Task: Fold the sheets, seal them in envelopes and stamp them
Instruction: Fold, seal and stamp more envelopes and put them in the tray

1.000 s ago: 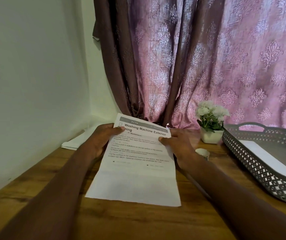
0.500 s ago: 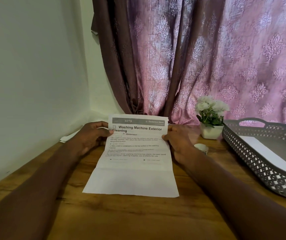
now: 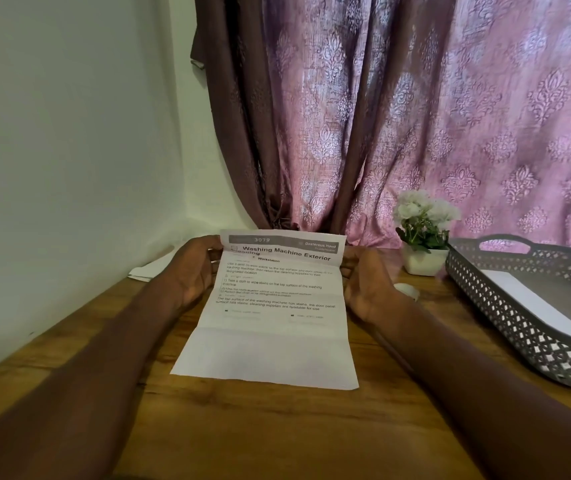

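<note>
The printed sheet point(image 3: 270, 306) lies in the middle of the wooden desk point(image 3: 277, 427), its near end flat on the wood and its far end lifted toward the curtain point(image 3: 381, 116). The left hand point(image 3: 194, 271) holds the raised left edge and the right hand point(image 3: 363, 282) holds the right edge, each grip curled round the paper near the top corners, thumbs hidden behind or beside the page. A crease already runs across the sheet below the text, so I take this for the second fold, the top part about to be brought down over the rest. The risk I see is a crooked fold: if one hand leads the other, the side edges will not line up and the packet may sit badly in an envelope. The free near end could also slide on the smooth wood, since nothing pins it. Off to the right stands a grey lattice tray point(image 3: 485, 299) with a white sheet point(image 3: 536, 303) inside, and between it and the hands a small potted plant point(image 3: 422, 233); a wide sweep of the right arm could knock that pot.
</note>
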`<action>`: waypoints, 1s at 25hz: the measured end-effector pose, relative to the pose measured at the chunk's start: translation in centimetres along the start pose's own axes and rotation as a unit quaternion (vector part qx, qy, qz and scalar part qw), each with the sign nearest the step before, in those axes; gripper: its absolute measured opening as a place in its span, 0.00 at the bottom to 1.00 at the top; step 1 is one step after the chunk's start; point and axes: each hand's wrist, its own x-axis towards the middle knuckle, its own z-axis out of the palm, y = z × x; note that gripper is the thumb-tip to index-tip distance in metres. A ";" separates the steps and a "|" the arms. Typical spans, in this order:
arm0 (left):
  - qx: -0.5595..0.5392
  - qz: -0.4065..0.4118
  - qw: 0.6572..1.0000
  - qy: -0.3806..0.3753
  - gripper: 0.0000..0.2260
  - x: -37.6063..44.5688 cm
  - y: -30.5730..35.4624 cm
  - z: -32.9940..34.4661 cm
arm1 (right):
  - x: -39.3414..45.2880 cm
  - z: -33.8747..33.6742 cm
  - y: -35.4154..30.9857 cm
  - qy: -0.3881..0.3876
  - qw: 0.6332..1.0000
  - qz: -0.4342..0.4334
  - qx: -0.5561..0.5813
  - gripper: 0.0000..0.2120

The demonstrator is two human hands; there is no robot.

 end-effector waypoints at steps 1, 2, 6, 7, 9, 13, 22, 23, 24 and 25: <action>0.002 0.002 1.000 0.000 0.13 -0.1 0.0 0.0 | -0.2 0.1 0.0 -0.008 1.000 -0.002 -0.002 0.12; 0.009 0.007 1.000 0.000 0.14 -0.1 0.0 0.0 | -0.2 0.1 0.1 -0.020 1.000 -0.004 -0.005 0.13; 0.017 -0.010 1.000 -0.013 0.17 -0.3 0.1 0.0 | -0.9 0.4 0.1 -0.045 0.999 0.007 -0.027 0.05; 0.012 -0.017 1.000 -0.016 0.18 -0.2 0.1 -0.1 | -0.9 0.4 0.1 -0.049 0.998 0.020 -0.019 0.04; 0.006 -0.030 0.999 -0.024 0.21 0.0 0.1 -0.2 | -1.1 0.4 -0.3 -0.051 0.998 0.041 0.004 0.03; 0.013 -0.033 0.999 -0.026 0.20 0.1 -0.1 -0.4 | -1.0 0.5 -0.6 -0.040 0.994 0.062 0.081 0.12; 0.000 0.014 1.000 0.000 0.17 0.4 0.0 -0.4 | -0.8 0.2 -0.2 -0.110 0.993 0.036 -0.026 0.16; -0.007 0.013 1.000 -0.007 0.17 0.4 -0.1 -0.4 | -0.8 0.3 -0.1 -0.108 0.993 0.034 -0.039 0.18; -0.008 0.015 1.000 -0.013 0.17 0.3 -0.1 -0.3 | -0.9 0.4 -0.1 -0.102 0.993 0.031 -0.043 0.19; -0.012 0.018 1.000 -0.017 0.16 0.2 -0.1 -0.1 | -0.8 0.3 -0.2 -0.090 0.994 0.028 -0.046 0.20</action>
